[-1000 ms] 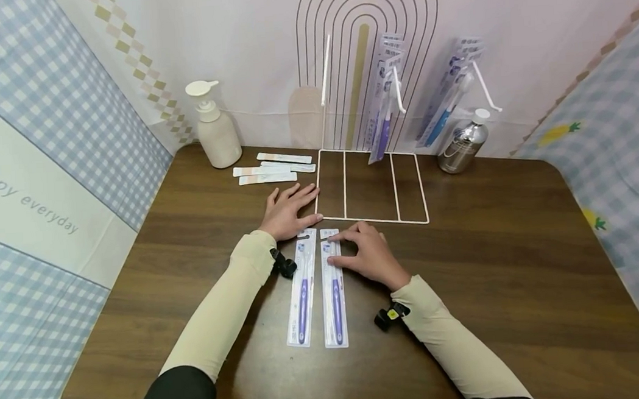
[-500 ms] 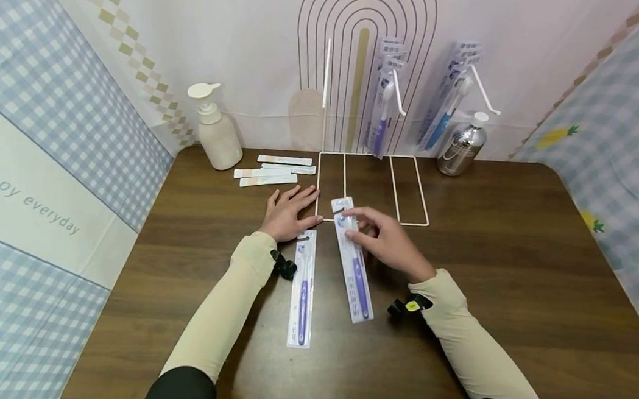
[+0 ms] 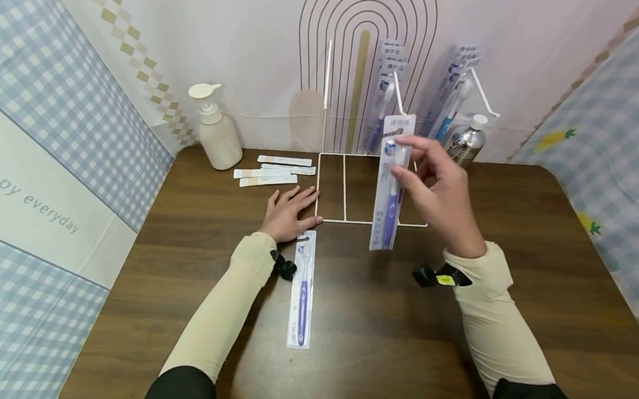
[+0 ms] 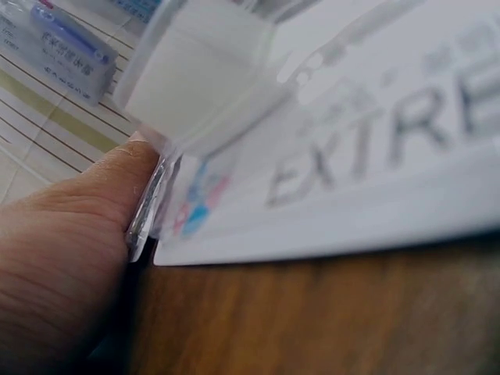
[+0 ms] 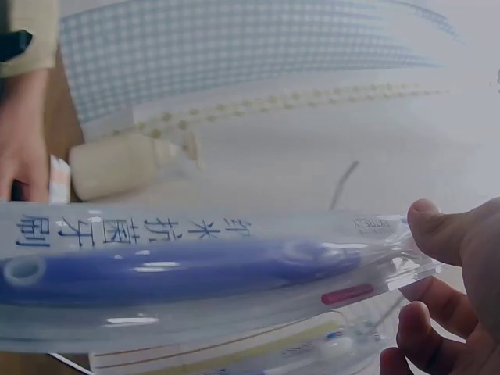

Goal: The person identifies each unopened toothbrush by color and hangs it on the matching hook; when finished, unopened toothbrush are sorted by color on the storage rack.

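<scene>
One toothbrush pack (image 3: 388,180) pinched in my right hand (image 3: 439,193); left hand (image 3: 287,210) flat on the surface (image 3: 521,260). Hook (image 3: 399,97) alignment seemingly needs care.

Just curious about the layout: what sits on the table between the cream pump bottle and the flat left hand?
In the head view, a few slim white packets lie on the table between the pump bottle and the left hand.

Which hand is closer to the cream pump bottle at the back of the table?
Left. The left hand lies flat on the table, in front of the cream pump bottle. The right hand is raised farther right, pinching a packaged purple toothbrush.
</scene>
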The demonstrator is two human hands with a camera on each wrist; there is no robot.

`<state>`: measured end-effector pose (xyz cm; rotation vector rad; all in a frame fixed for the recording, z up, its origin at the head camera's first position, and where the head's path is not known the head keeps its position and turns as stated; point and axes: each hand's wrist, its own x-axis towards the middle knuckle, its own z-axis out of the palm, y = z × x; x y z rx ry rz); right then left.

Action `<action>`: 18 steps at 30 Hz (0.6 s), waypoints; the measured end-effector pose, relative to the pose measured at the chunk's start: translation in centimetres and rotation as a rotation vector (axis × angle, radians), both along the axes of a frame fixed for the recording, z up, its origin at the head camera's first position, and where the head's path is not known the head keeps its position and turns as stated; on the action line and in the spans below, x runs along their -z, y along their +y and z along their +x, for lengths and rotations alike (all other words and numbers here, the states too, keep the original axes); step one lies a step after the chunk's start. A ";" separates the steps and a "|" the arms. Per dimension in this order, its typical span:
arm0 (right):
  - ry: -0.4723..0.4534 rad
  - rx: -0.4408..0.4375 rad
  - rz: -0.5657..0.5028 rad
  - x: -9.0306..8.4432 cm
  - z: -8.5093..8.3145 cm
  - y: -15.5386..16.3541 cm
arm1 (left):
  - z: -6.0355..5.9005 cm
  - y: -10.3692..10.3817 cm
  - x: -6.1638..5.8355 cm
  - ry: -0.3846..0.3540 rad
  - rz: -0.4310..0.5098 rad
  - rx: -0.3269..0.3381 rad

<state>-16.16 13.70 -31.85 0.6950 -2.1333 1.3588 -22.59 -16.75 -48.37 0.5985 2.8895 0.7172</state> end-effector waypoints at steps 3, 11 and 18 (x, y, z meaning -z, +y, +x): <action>0.001 0.039 -0.016 -0.7 -0.5 0.2 | 0.0 0.0 -0.1 0.000 -0.001 0.000; -0.060 0.053 -0.020 -0.1 -3.1 0.1 | 0.1 0.0 0.0 -0.001 -0.007 -0.001; -0.087 0.059 -0.107 -0.1 -5.9 -0.9 | 0.1 0.1 -0.2 0.002 0.002 -0.002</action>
